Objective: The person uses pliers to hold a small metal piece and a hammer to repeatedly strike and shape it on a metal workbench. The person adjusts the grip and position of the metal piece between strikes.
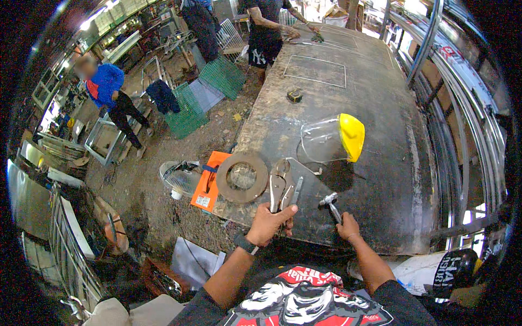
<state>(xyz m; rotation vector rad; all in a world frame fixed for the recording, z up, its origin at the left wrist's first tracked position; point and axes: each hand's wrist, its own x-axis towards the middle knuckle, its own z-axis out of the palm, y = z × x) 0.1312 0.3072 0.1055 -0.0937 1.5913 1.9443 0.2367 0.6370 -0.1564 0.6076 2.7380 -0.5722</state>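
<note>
Near the front edge of a large dark metal-topped table (375, 206), my left hand (267, 224) grips the handles of a pair of locking clamp pliers (278, 190), jaws pointing away from me. My right hand (348, 226) is closed round the handle of a hammer (329, 201), its head resting on or just above the table. Left of the pliers lies a thick, rusty metal ring (224, 182). A short flat metal strip (298, 188) shows right beside the pliers. Farther off sits a clear face shield with a yellow crown (352, 137).
An orange flat tool (217, 163) overhangs the table's left edge, above a fan (182, 178) on the ground. A tape measure (294, 96) and a thin rectangular frame (315, 71) lie farther up. Another person works at the far end; one in blue (110, 84) stands left. Metal racks line the right.
</note>
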